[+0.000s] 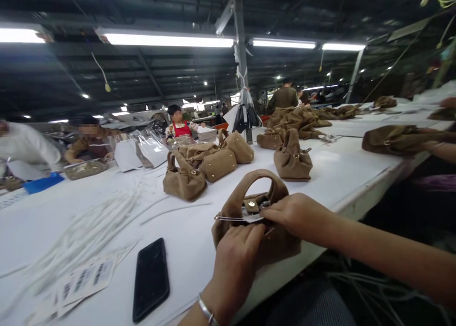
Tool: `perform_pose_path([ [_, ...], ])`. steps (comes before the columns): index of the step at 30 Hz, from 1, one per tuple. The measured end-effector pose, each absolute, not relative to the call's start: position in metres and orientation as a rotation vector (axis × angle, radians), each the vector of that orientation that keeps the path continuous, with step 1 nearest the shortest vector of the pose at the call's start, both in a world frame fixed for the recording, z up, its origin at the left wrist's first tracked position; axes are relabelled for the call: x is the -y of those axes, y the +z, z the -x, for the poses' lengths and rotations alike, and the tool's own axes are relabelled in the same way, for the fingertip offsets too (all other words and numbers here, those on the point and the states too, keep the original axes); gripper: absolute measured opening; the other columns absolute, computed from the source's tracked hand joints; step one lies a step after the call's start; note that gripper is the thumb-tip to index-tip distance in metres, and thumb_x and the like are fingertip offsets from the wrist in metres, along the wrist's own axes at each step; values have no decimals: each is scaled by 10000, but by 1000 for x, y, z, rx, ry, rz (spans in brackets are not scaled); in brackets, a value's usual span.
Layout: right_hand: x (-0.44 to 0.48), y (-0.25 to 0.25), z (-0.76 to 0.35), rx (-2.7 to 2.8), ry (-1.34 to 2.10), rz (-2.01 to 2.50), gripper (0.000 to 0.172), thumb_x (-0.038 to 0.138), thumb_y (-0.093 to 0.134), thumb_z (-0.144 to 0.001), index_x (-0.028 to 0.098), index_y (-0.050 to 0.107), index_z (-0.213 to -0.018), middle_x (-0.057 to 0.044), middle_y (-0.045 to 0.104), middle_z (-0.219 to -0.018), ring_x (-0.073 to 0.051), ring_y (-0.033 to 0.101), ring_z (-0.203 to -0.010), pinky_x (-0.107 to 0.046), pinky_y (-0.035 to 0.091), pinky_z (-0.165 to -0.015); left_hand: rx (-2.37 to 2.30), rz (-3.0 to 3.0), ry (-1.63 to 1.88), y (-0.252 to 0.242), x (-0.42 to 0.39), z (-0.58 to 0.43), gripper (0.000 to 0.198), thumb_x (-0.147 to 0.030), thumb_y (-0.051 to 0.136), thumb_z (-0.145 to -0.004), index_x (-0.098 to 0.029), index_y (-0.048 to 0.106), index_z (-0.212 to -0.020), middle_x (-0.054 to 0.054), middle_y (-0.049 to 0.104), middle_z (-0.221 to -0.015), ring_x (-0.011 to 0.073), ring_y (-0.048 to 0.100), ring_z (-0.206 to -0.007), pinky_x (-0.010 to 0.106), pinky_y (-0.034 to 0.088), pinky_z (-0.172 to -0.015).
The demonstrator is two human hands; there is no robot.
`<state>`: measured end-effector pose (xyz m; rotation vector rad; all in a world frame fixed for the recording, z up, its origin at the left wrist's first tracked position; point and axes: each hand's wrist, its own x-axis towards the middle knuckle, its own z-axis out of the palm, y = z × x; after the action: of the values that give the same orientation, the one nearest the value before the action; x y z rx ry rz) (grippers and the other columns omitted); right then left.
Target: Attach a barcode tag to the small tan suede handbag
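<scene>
A brown handbag (245, 186) with an arched handle stands at the front edge of the white table, its mouth partly open. My left hand (237, 255) grips the near rim of the bag, fingers curled over it. From the right, my right hand (299, 217) reaches to the opening, its fingers closed at a small white tag (252, 218). A thin pale cord (230, 218) stretches from the tag to the bag's left side. Behind the tag, a flap with a gold-coloured clasp (251, 204) shows inside the mouth. My right fingertips are partly hidden.
A black phone (151, 279) lies left of the bag, near printed tags (90, 278) and a bundle of white cords (89, 226). More brown handbags (183, 179) stand farther back, one (292, 160) just beyond mine. Co-workers sit at left; another person's hand (443, 150) is at right.
</scene>
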<state>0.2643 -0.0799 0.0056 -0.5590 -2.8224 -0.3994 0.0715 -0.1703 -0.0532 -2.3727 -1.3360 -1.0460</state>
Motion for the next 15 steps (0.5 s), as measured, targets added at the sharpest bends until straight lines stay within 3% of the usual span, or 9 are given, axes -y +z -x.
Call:
perform_pose_path([
  [5, 85, -4, -260, 2811, -648, 531, 193, 98, 600, -871, 148, 688, -1036, -77, 746, -862, -207, 705, -723, -293, 474, -592, 1125, 2331, -1204, -59, 173, -73, 169, -165, 463, -993, -193, 616, -1058, 30, 748, -1049, 178, 697, -856, 301, 527, -725],
  [11, 88, 2, -262, 2961, -512, 566, 182, 74, 622, -843, 178, 710, -963, -35, 750, -796, -194, 710, -687, -273, 435, -554, 1126, 2298, -1226, -60, 175, -71, 194, -171, 454, -1000, -182, 630, -1081, 33, 758, -1011, 171, 688, -828, 287, 526, -724],
  [15, 90, -1, -246, 2922, -567, 696, 160, 78, 589, -867, 133, 710, -956, -95, 752, -870, -236, 718, -733, -300, 460, -555, 1111, 2271, -1224, -66, 172, -73, 209, -121, 472, -982, -164, 627, -1116, 58, 747, -1076, 192, 687, -899, 318, 529, -785],
])
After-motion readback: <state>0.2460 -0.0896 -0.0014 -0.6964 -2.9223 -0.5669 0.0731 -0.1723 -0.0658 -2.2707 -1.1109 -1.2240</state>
